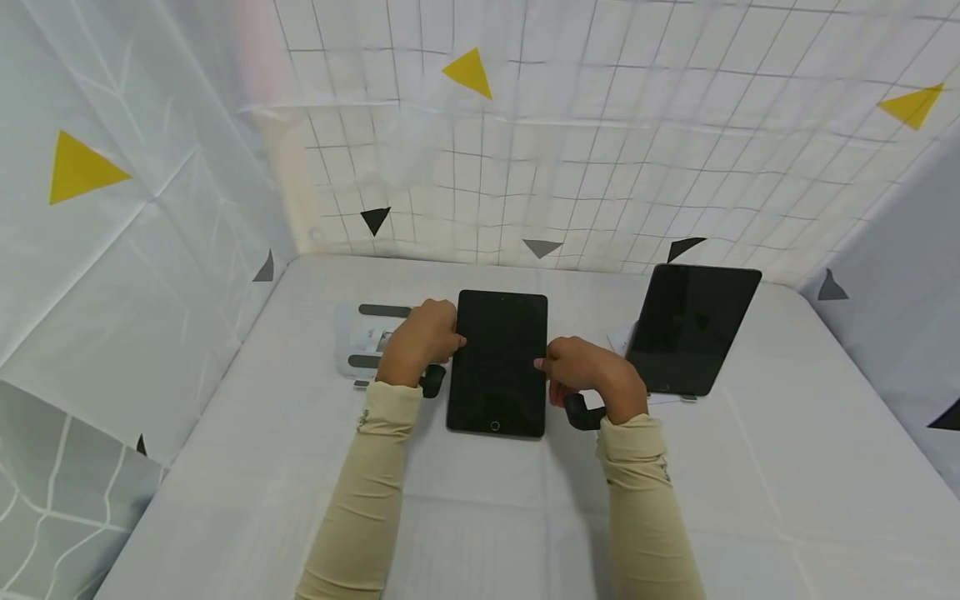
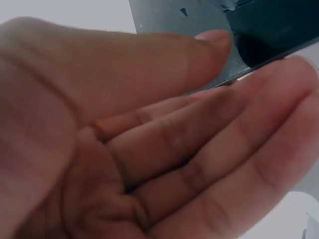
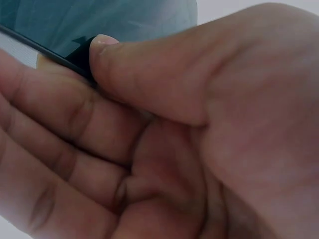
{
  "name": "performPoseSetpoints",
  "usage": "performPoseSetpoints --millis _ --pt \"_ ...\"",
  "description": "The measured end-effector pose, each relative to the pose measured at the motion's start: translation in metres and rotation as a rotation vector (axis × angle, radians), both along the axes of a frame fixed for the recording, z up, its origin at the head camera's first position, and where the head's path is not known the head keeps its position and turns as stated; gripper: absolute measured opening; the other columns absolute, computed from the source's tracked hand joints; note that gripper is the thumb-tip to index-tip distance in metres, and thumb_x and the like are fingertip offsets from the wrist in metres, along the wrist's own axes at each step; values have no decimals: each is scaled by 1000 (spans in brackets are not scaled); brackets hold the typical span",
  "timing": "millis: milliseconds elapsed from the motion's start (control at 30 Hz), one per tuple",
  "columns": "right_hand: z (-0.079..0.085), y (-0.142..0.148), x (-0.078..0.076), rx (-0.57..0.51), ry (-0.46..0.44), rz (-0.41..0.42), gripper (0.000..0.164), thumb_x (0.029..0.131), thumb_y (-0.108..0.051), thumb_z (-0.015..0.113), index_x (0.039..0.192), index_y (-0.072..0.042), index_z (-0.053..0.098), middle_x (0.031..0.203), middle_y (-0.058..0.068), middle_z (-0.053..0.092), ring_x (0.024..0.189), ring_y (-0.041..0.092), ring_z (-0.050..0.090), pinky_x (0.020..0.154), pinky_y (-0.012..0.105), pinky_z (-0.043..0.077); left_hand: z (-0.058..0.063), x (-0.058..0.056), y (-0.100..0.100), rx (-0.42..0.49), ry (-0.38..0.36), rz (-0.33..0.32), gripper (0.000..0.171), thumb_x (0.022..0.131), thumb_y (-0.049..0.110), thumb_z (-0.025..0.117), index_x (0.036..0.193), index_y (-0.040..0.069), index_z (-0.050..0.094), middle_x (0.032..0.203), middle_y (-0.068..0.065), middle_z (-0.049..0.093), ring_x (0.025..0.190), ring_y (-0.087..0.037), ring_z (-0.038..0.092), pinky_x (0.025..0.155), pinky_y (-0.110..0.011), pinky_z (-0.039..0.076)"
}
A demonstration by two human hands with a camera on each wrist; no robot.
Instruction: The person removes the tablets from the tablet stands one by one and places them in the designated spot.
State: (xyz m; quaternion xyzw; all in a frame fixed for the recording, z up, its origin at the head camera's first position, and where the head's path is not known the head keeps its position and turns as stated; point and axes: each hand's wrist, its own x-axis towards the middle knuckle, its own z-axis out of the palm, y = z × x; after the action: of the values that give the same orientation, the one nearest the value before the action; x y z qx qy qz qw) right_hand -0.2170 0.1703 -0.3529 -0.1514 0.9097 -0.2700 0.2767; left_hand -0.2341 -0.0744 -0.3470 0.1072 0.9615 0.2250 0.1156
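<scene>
At the middle of a white-covered table (image 1: 480, 533), one black tablet (image 1: 498, 363) is held upright in format, its dark screen turned toward the head camera and a ring-shaped home button (image 1: 495, 426) set at the near end. Its left long edge is pinched by the left hand (image 1: 422, 340), the thumb laid over the front and the fingers placed behind; its right long edge is gripped lower down in like manner by the right hand (image 1: 592, 367). Whether the table is touched by the tablet cannot be told for certain. Reflections are carried by the glass in both wrist views. Just beside the left hand, and partly covered by it, is listed one pale flat plate (image 1: 345, 337), fitted with two dark grey strips; small printed marks are borne between them, too fine to be read. To the right, a second tablet (image 1: 693, 329), dark-screened, is propped at a tilt on a pale support, of which a white corner (image 1: 619, 340) is shown at its left edge. Also recorded: two beige sleeves (image 1: 378, 483), a black wrist fitting seen at each cuff, and a white backdrop (image 1: 570, 158) marked with grid lines and yellow, grey and black triangles.
</scene>
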Motion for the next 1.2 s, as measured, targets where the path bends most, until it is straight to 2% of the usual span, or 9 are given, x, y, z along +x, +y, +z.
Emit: performPoseSetpoints --millis 267,567,900,1067,1200 --pt "-5 -2 -2 9 -29 2 32 113 -14 48 95 4 66 75 11 72 69 20 69 74 36 54 1 -1 2 -41 -31 0 11 102 7 66 102 -4 69 72 -9 66 63 -21 66 60 -32 50" --pt "-8 -5 -2 41 -41 -23 29 112 -14 50 95 3 66 74 10 72 68 20 69 73 35 52 0 0 2 -46 -18 -10 12 102 7 66 104 -5 68 75 -10 65 62 -21 64 59 -31 49" --pt "-11 -11 -5 139 -20 15 32 113 -16 49 93 -1 68 73 7 73 73 18 67 80 38 51 -3 3 7 -66 -33 -11 11 102 6 65 99 -3 70 77 -11 64 63 -22 61 59 -33 48" --pt "-13 -14 -5 167 -14 36 30 112 -16 50 93 -1 68 72 4 73 76 17 66 81 38 50 -7 3 11 -118 -21 -5 17 102 6 63 87 0 68 75 -10 62 64 -23 56 59 -35 46" --pt "-15 -17 -5 166 -25 39 28 112 -14 52 94 -1 69 72 5 73 75 17 68 79 37 51 -11 4 15 -161 7 3 20 101 5 64 82 3 67 72 -8 59 62 -21 52 59 -34 44"
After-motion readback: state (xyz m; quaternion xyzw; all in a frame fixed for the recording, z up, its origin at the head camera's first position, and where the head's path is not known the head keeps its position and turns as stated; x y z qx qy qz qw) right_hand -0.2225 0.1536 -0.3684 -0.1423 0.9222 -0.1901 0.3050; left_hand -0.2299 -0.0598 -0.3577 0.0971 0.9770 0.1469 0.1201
